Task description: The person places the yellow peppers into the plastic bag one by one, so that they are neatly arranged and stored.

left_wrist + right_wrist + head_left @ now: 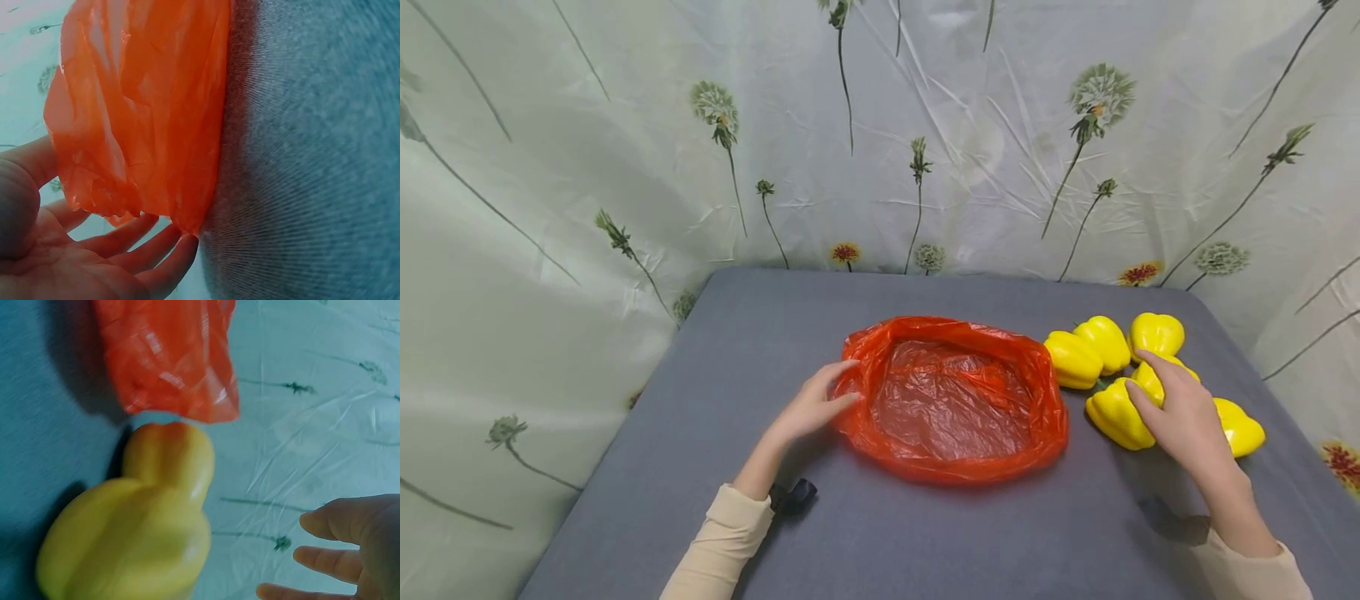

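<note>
A white curtain (647,108) printed with dandelions and green stems stands behind the scene and along its left and right sides. In front of it is a table covered in grey-blue cloth (752,333).

A thin red plastic bag (951,470) sits near the middle of the table, its mouth spread wide and upward, its rim rolled and crumpled. The grey-blue shows through its translucent bottom.

Cream sleeves (718,537) cover both forearms. The left hand (816,404) is at the bag's left side, fingers spread and gently bent, thumb apart from them; in the left wrist view the fingertips meet the red film, though I cannot tell whether they pinch it. The right hand (1187,412) is over the peppers on the right, its fingers released and its thumb held well away from them.

Six yellow bell peppers are grouped right of the bag. The leftmost pepper (1070,360) lies just beside the bag; two others are on the far side, one is partly hidden behind the right hand, one lies nearer and one farthest right.

A black wrist device (795,497) shows at the left wrist.
</note>
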Motion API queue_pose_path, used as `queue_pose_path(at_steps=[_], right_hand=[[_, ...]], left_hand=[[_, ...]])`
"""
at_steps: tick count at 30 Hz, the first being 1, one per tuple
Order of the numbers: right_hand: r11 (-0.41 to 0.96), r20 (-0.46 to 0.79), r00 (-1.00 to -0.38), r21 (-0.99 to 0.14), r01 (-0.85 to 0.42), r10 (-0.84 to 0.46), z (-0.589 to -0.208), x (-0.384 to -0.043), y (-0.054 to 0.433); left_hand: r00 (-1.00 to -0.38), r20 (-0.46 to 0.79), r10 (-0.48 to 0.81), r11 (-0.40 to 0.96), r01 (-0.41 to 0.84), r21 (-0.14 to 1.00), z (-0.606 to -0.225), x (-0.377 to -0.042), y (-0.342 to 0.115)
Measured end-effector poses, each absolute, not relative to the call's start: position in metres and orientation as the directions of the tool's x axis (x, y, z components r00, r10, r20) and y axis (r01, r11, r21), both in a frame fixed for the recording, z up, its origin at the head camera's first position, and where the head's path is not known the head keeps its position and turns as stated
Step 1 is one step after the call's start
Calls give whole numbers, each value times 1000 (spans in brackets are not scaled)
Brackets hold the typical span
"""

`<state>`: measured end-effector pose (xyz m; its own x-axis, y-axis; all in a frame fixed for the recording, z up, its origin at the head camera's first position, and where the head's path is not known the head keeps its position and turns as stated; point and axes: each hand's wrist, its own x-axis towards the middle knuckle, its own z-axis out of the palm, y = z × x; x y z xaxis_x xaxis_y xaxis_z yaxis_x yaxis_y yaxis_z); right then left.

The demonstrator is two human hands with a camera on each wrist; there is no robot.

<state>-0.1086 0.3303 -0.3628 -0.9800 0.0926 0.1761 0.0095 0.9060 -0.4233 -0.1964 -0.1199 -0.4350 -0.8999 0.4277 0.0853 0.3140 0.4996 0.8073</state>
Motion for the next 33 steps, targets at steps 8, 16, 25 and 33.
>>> queue_pose_path(at_steps=[8, 16, 25, 33], right_hand=[[903, 185, -972, -427, 52, 144, -378, -100, 342], [885, 124, -980, -458, 82, 155, -394, -96, 351], [877, 79, -987, -474, 86, 139, -405, -99, 359], [871, 14, -1000, -491, -8, -1, -408, -103, 360]], left_hand=[[-892, 103, 440, 474, 329, 817, -439, -196, -123], [-897, 66, 437, 473, 291, 832, -440, -195, -125], [-905, 33, 425, 473, 253, 844, -441, -194, -125], [-907, 17, 420, 481, 238, 844, -442, -195, -124]])
